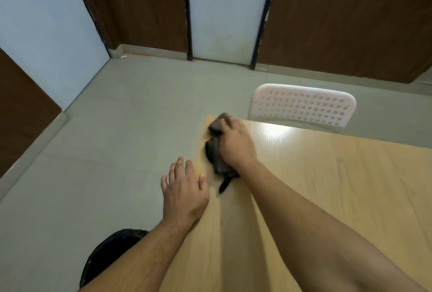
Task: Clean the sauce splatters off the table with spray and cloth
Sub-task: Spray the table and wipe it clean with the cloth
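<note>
- A dark bin sits on the floor under the left forearm, nearest the lens.
- The left hand hovers at the near-left edge of the wooden surface, fingers straight and slightly spread, holding nothing, likely steadying.
- The right hand presses the dark cloth flat at the far-left corner, fingers curled over it; blur suggests wiping.
- No spray bottle or sauce shows.
- A white chair stands behind.

head view: looks forward-down, close over table corner.
</note>
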